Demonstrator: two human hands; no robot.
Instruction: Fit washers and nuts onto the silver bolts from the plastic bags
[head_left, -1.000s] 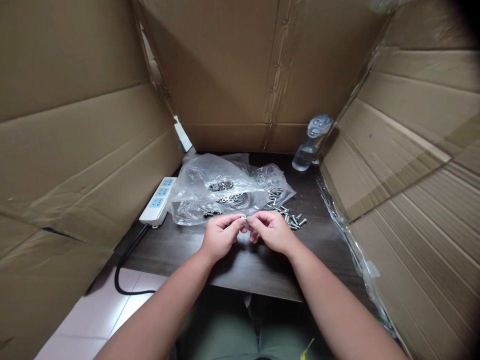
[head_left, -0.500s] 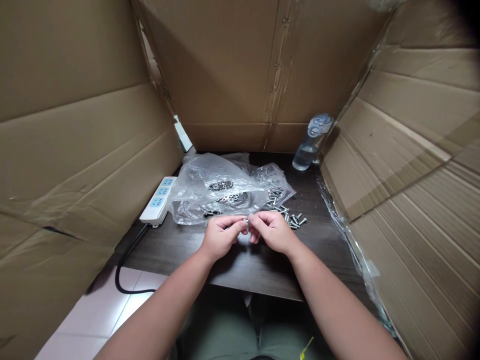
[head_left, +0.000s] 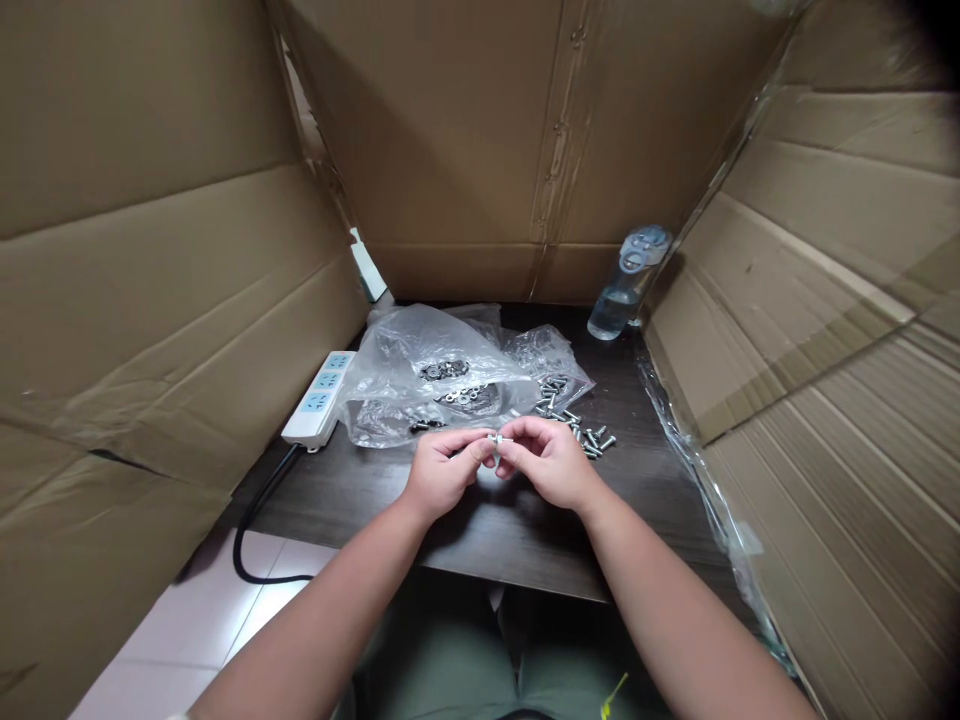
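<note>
Rising at nine, twelve and three o'clock around the point where the hands meet, cardboard walls [head_left: 150, 300] are hemming in a dark wooden tabletop [head_left: 360, 500]. Toward eleven o'clock a large clear bag [head_left: 405, 345] is lying crumpled, and toward one o'clock a smaller clear bag [head_left: 546, 352] is lying beside it. Between nine and ten o'clock a white power strip [head_left: 319, 400] is resting beside the large bag, its black cable [head_left: 247, 530] curving away toward eight. Between one and two, well apart from the hands, a partly filled water bottle [head_left: 628, 285] is standing near the right-hand wall.

Coming in from five o'clock, the right hand [head_left: 551, 465] is pinching a small metal fastener [head_left: 499, 438] at one end, thumb and forefinger narrowed onto it. From seven o'clock the left hand [head_left: 442, 475] is gripping the other end just as tightly between thumb and forefinger.

Just beyond the right hand, between two and three o'clock, silver bolts [head_left: 592, 438] are lying in a loose scatter. Around eleven, pale ring-shaped washers [head_left: 454, 397] are showing at the large bag. The fastener itself is bridging both sets of fingertips at the dial's centre, above the tabletop.
</note>
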